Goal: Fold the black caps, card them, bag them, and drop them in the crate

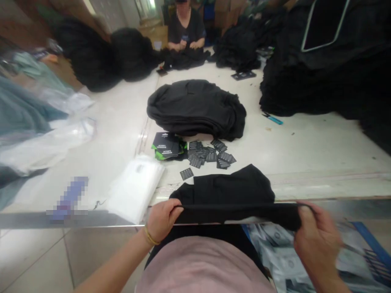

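A black cloth garment [229,189] lies partly on the table's front edge, with one strip of it stretched taut between my hands. My left hand [161,219] pinches the strip's left end. At the other end my right hand [317,236] grips the fabric, thumb on top. Just beyond the garment are scattered small dark labels [210,154] and a stack of black and green printed cards [168,145]. Left of these lies a pile of clear plastic bags [136,187]. Farther back sits a stack of folded black garments [195,106].
Thread snips [273,118] with a blue handle lie to the right. Large black garment piles [305,81] stand at right, a phone [325,24] on top. More dark heaps [91,57] are at back left. Across the table [122,106] a person [186,30] handles black cloth.
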The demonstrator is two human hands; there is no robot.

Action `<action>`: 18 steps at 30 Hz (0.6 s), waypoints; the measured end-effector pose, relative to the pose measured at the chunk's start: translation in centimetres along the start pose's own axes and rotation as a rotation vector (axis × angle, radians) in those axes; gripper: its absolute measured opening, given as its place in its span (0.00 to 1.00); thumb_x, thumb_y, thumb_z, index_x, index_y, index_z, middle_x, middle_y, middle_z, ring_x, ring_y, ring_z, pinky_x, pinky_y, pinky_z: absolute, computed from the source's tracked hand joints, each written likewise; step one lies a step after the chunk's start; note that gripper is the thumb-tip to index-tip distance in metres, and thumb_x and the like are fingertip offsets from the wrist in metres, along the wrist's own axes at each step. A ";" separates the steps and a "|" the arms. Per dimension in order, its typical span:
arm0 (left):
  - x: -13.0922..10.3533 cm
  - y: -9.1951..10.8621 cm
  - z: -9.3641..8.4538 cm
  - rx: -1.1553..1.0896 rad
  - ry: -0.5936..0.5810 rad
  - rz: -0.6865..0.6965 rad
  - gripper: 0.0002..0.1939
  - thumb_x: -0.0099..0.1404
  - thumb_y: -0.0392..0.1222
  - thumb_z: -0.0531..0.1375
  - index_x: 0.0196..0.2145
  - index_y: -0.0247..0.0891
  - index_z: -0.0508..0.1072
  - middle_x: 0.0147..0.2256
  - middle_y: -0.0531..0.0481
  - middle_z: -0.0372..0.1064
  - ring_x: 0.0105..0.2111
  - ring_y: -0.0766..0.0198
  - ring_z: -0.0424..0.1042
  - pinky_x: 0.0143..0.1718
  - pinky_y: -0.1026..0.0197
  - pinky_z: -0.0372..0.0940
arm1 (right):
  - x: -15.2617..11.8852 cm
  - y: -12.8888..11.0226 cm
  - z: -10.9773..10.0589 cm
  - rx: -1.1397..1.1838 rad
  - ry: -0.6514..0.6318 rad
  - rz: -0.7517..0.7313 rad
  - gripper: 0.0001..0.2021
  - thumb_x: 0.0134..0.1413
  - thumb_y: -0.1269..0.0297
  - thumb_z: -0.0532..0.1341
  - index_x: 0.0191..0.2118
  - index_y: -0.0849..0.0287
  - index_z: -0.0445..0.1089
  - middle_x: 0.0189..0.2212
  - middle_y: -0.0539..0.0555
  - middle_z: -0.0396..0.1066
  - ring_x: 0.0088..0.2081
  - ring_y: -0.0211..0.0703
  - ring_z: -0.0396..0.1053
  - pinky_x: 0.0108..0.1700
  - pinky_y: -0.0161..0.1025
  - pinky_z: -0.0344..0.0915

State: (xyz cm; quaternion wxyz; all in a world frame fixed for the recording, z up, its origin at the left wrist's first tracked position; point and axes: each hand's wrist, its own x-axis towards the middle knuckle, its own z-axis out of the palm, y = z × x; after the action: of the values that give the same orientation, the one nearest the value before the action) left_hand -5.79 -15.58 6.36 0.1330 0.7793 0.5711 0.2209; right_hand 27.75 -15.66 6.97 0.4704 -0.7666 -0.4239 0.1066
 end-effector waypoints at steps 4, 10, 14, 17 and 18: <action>0.7 -0.6 1.8 -0.096 -0.112 -0.243 0.12 0.65 0.48 0.49 0.31 0.42 0.67 0.25 0.54 0.70 0.25 0.65 0.69 0.28 0.64 0.60 | 1.8 2.9 2.4 -0.053 0.005 -0.123 0.15 0.53 0.56 0.51 0.38 0.60 0.67 0.33 0.58 0.68 0.39 0.51 0.66 0.46 0.51 0.61; 5.0 -3.0 2.8 0.098 -0.243 -0.373 0.14 0.63 0.52 0.50 0.35 0.41 0.68 0.23 0.51 0.68 0.26 0.60 0.69 0.28 0.61 0.58 | 7.5 2.7 10.4 -0.173 -0.154 -0.406 0.16 0.52 0.60 0.51 0.42 0.63 0.67 0.36 0.63 0.70 0.38 0.52 0.67 0.42 0.49 0.63; 5.0 -3.1 2.6 0.048 -0.157 -0.272 0.13 0.63 0.49 0.51 0.39 0.38 0.67 0.31 0.47 0.70 0.32 0.59 0.70 0.34 0.59 0.61 | 5.7 1.4 10.7 -0.148 -0.190 -0.635 0.19 0.52 0.61 0.54 0.49 0.65 0.63 0.45 0.66 0.67 0.48 0.56 0.62 0.49 0.53 0.59; 6.7 -1.2 2.3 -0.152 -0.098 -0.118 0.12 0.63 0.46 0.51 0.39 0.39 0.69 0.34 0.49 0.71 0.36 0.62 0.69 0.39 0.60 0.62 | -0.1 -0.8 9.0 -0.040 -0.328 -0.914 0.19 0.53 0.63 0.56 0.51 0.59 0.62 0.46 0.62 0.68 0.50 0.53 0.62 0.51 0.51 0.58; 7.7 -0.3 2.4 -0.222 -0.137 -0.068 0.12 0.63 0.46 0.51 0.39 0.39 0.69 0.35 0.50 0.71 0.36 0.63 0.69 0.39 0.61 0.62 | -2.5 -1.6 8.8 -0.010 -0.449 -1.028 0.19 0.53 0.64 0.57 0.52 0.57 0.62 0.47 0.60 0.68 0.50 0.51 0.62 0.51 0.49 0.58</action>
State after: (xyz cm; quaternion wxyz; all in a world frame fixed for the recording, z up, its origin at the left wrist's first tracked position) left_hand -2.95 -8.08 5.56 0.2643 0.7534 0.5587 0.2246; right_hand 20.39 -11.69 3.00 0.3565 -0.4221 -0.8332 0.0221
